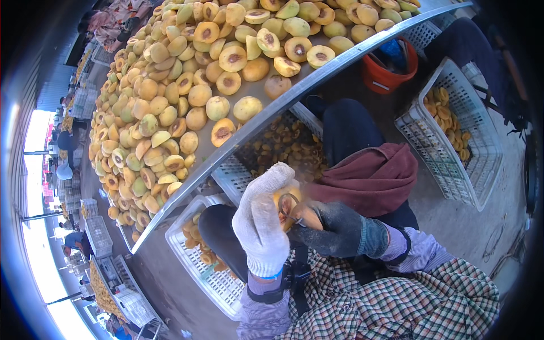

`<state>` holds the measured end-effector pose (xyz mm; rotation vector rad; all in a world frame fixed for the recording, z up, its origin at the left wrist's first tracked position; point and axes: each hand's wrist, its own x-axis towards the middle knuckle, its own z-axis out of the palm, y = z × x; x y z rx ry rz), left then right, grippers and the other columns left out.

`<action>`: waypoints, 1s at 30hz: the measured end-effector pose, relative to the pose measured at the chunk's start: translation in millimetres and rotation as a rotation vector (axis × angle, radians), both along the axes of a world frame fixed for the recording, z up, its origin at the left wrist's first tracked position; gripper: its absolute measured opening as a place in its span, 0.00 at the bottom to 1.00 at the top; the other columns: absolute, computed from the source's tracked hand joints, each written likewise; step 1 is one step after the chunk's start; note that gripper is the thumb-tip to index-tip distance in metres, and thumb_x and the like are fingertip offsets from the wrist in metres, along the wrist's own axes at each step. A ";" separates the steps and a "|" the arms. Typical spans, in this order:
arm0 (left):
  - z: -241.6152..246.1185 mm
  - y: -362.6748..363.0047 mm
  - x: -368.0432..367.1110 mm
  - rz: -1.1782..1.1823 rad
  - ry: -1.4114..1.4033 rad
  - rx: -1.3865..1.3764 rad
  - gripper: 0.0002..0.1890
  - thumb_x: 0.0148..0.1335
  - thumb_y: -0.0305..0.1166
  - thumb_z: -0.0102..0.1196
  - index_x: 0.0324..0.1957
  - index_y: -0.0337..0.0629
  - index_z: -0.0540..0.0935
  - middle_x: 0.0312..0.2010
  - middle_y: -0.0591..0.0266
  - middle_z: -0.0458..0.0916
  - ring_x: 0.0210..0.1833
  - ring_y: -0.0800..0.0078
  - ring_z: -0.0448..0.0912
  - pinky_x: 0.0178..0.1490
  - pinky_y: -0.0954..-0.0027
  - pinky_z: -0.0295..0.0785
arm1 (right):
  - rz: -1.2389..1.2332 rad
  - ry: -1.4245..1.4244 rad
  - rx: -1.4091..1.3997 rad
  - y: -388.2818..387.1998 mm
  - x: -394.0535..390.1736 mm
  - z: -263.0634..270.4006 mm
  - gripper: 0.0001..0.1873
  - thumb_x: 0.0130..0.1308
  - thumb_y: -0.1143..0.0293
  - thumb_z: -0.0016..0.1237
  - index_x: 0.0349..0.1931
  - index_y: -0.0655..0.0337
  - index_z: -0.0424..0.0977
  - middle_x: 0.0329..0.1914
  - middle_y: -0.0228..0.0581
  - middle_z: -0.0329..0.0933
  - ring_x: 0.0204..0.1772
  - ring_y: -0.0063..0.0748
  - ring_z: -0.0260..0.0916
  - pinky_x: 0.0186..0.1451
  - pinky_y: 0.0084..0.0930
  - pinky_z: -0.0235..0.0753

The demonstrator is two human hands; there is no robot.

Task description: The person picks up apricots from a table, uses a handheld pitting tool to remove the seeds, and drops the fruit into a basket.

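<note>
My left hand (260,223), in a white knitted glove, holds a halved yellow peach (282,199) with its cut face turned to the right. In my right hand (342,229), which wears a dark coated glove, is a pitting knife (309,216) with a wooden handle and a looped metal blade. The loop lies against the brown hollow of the peach half; how deep it cuts is not clear. Both hands are above my lap. Ahead of them, a metal-edged table (244,142) bears a large heap of halved peaches (170,85), several with reddish-brown centres showing.
Below the table edge a crate (233,178) holds small peach scraps or pits. White plastic crates with peach halves stand at left (229,293) and right (480,170). A maroon cloth (369,180) covers my knee. A red bucket (386,74) and another person's leg (463,55) are beyond.
</note>
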<state>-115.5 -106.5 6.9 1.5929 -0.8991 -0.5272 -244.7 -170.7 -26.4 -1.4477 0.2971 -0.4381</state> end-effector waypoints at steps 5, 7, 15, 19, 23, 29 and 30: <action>17.4 -5.3 5.6 -0.106 -0.148 0.160 0.20 0.70 0.39 0.43 0.44 0.30 0.80 0.39 0.51 0.83 0.40 0.67 0.82 0.45 0.71 0.74 | 0.157 0.011 0.413 2.0 -2.8 -12.1 0.13 0.68 0.66 0.47 0.48 0.62 0.71 0.28 0.32 0.75 0.30 0.23 0.74 0.34 0.22 0.74; 21.6 -8.6 7.8 -0.146 -0.202 0.160 0.17 0.69 0.37 0.45 0.42 0.31 0.81 0.37 0.51 0.83 0.38 0.66 0.83 0.42 0.71 0.75 | 0.191 -0.135 0.520 3.1 0.2 -18.7 0.12 0.69 0.66 0.47 0.48 0.63 0.71 0.26 0.29 0.74 0.26 0.20 0.72 0.30 0.19 0.73; 22.4 -18.3 36.8 -0.477 -0.137 0.404 0.19 0.71 0.38 0.38 0.44 0.31 0.78 0.36 0.54 0.82 0.37 0.68 0.80 0.45 0.71 0.73 | 0.385 0.204 0.862 -15.0 -5.0 0.2 0.15 0.70 0.59 0.47 0.41 0.65 0.70 0.17 0.30 0.69 0.14 0.16 0.65 0.14 0.16 0.63; 19.1 -15.8 3.3 -0.149 -0.064 0.170 0.25 0.74 0.44 0.34 0.49 0.31 0.77 0.40 0.53 0.81 0.40 0.69 0.79 0.48 0.71 0.72 | 0.402 0.175 0.850 -20.7 -8.3 -4.1 0.17 0.70 0.57 0.46 0.38 0.65 0.70 0.14 0.30 0.67 0.12 0.17 0.64 0.13 0.16 0.61; -3.3 -11.6 2.2 -0.072 -0.531 -0.098 0.18 0.68 0.39 0.47 0.47 0.31 0.78 0.40 0.47 0.82 0.39 0.58 0.83 0.43 0.69 0.76 | 0.401 0.132 0.940 -15.3 -7.8 -7.7 0.18 0.71 0.56 0.44 0.37 0.65 0.70 0.13 0.30 0.66 0.11 0.18 0.62 0.12 0.16 0.59; 14.7 -29.2 16.6 -0.252 0.014 0.392 0.19 0.71 0.40 0.41 0.43 0.35 0.81 0.36 0.51 0.83 0.38 0.63 0.83 0.42 0.70 0.75 | 0.389 0.141 0.921 -18.2 -8.9 -15.2 0.19 0.72 0.56 0.42 0.38 0.67 0.70 0.13 0.31 0.66 0.11 0.17 0.62 0.12 0.15 0.58; 8.9 -30.1 17.5 -0.250 -0.017 0.358 0.20 0.72 0.41 0.40 0.43 0.35 0.81 0.35 0.51 0.83 0.38 0.63 0.83 0.42 0.70 0.75 | 0.388 0.117 0.937 -19.3 -7.9 -15.3 0.19 0.72 0.56 0.42 0.37 0.67 0.70 0.13 0.31 0.66 0.10 0.17 0.61 0.12 0.15 0.58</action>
